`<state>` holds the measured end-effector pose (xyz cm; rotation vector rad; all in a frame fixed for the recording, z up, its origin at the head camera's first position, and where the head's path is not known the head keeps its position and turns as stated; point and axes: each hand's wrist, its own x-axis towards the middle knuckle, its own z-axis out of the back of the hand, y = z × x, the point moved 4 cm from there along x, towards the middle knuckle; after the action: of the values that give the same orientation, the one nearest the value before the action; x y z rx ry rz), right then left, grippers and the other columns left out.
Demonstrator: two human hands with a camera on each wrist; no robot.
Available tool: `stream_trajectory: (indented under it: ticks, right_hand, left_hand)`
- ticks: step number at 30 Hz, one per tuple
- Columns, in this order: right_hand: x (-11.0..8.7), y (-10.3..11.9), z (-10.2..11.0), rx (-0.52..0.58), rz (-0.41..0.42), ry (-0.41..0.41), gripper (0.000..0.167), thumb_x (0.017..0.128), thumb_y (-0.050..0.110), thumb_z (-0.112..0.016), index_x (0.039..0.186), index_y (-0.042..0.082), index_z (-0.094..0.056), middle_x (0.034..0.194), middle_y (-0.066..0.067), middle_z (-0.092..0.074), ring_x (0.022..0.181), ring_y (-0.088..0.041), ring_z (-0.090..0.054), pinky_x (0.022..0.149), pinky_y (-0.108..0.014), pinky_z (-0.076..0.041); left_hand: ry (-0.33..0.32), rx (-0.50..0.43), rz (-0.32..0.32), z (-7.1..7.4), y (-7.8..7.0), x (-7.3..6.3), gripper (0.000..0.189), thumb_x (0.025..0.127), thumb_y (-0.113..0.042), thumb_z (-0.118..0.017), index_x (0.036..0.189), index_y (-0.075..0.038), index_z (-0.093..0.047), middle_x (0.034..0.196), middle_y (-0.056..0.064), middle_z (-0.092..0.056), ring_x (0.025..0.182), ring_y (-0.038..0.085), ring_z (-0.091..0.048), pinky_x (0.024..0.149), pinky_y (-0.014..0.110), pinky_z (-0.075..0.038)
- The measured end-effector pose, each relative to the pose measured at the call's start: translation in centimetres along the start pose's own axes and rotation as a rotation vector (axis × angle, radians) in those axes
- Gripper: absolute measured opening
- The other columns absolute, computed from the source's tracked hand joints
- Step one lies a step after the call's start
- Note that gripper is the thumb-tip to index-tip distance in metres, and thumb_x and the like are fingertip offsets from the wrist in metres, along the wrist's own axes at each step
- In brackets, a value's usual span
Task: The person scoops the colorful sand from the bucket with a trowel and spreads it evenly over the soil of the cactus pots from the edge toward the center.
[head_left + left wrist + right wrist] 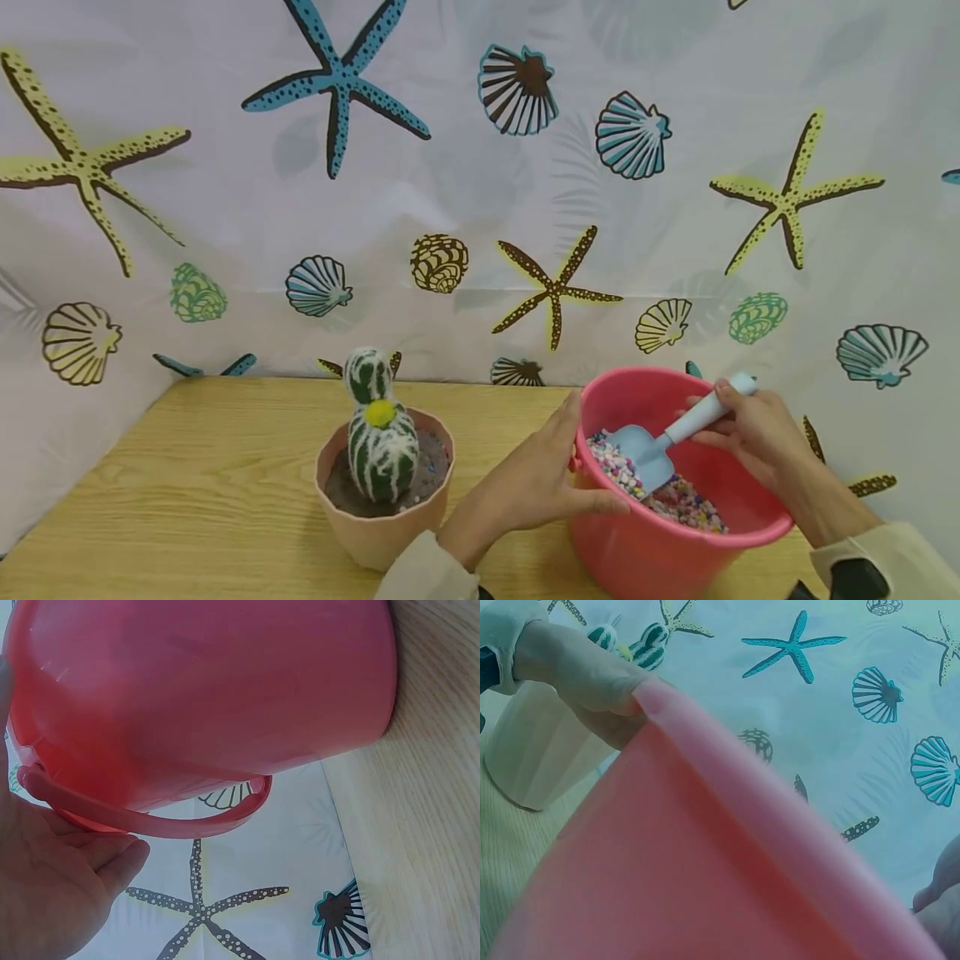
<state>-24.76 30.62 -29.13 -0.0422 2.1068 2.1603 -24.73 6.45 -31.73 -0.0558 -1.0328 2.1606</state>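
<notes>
A pink bucket holds small multicoloured pebbles. My left hand rests spread against the bucket's left side, thumb along the front below the rim and fingers straight toward the back. In the left wrist view, its fingertips lie by the bucket's handle. My right hand grips the light handle of a pale blue toy shovel, its blade tilted down at the pebbles inside the bucket. The right wrist view mostly shows the bucket's wall and rim, with the shovel hidden.
Left of the bucket, a potted cactus with a yellow flower stands in a peach pot with dark soil-like fill. Everything is on a wooden table. A white cloth printed with starfish and shells hangs behind.
</notes>
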Motion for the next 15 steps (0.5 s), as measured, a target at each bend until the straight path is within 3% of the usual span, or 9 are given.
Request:
stream_trajectory:
  ticks: [7, 15]
  right_hand:
    - [0.47, 0.13, 0.16, 0.050, -0.032, 0.024, 0.058, 0.103, 0.030, -0.035, 0.144, -0.007, -0.018, 0.093, 0.009, -0.067, 0.085, -0.012, -0.070, 0.079, -0.034, -0.057]
    - [0.78, 0.25, 0.84, 0.098, -0.063, 0.002, 0.060, 0.102, 0.032, -0.038, 0.146, -0.002, -0.016, 0.092, 0.010, -0.068, 0.084, -0.011, -0.069, 0.079, -0.036, -0.057]
  left_hand:
    - [0.013, -0.012, 0.039, 0.18, 0.02, 0.21, 0.116, 0.073, -0.059, -0.074, 0.154, -0.024, 0.002, 0.155, 0.001, -0.027, 0.115, 0.013, -0.049, 0.089, 0.027, -0.051]
    - [0.004, -0.038, 0.049, 0.21, -0.25, 0.38, 0.117, 0.073, -0.057, -0.074, 0.154, -0.025, 0.004, 0.159, -0.003, -0.017, 0.134, 0.016, -0.039, 0.100, 0.038, -0.047]
